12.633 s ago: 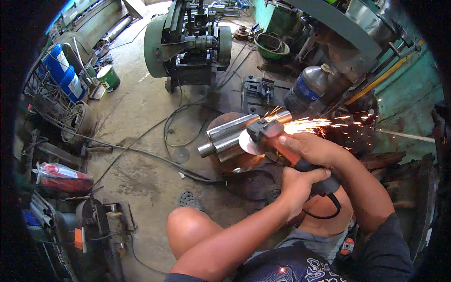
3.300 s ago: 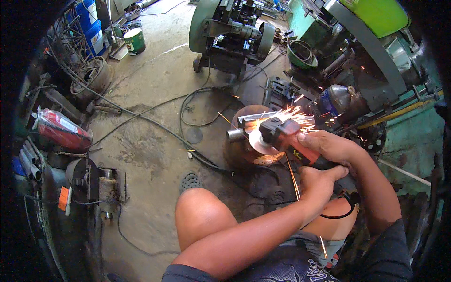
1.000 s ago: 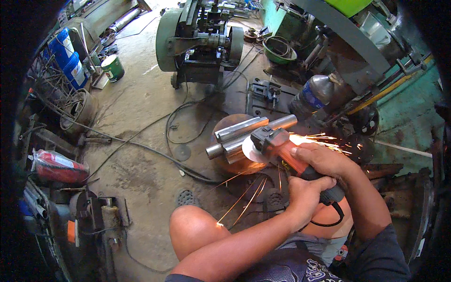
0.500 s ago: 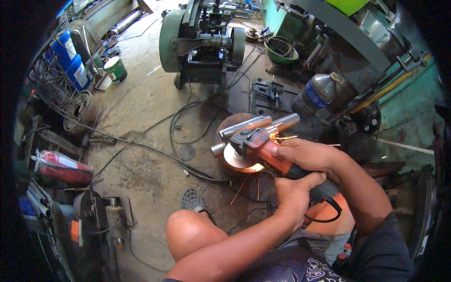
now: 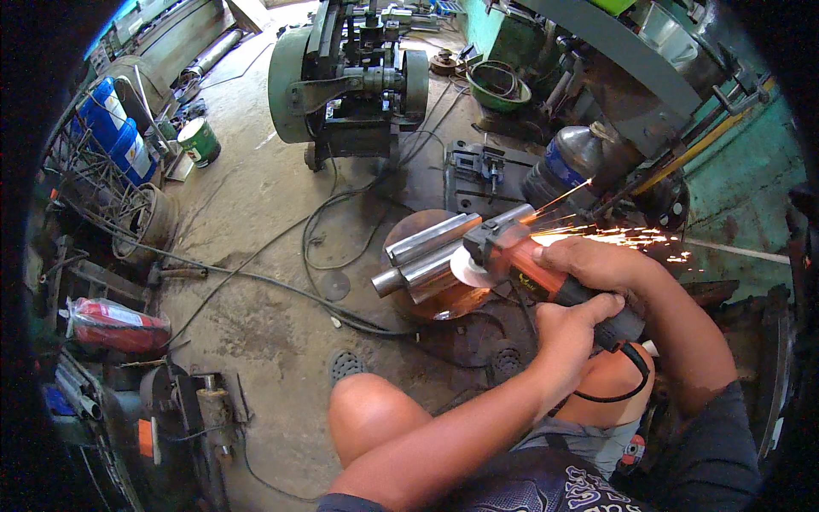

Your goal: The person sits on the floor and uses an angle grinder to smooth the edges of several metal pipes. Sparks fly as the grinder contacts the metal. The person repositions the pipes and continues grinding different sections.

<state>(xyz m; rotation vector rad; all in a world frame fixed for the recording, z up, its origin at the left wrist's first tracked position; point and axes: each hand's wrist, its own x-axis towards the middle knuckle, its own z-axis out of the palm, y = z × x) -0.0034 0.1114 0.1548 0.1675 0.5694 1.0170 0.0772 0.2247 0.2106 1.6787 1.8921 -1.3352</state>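
Sparks (image 5: 614,235) fly rightward from the grinder (image 5: 529,264), whose disc (image 5: 469,267) touches the steel pipes (image 5: 431,256) lying across a round rusty stand (image 5: 444,299) on the floor (image 5: 256,213). Right hand (image 5: 597,260) is wrapped over the grinder's orange body near the head; left hand (image 5: 572,328) is clenched around its rear handle. Cables (image 5: 281,286) snake across the concrete toward a green machine (image 5: 350,77). A red extinguisher (image 5: 115,324) lies far left.

Both hands (image 5: 589,294) on sparking angle grinder (image 5: 520,260)
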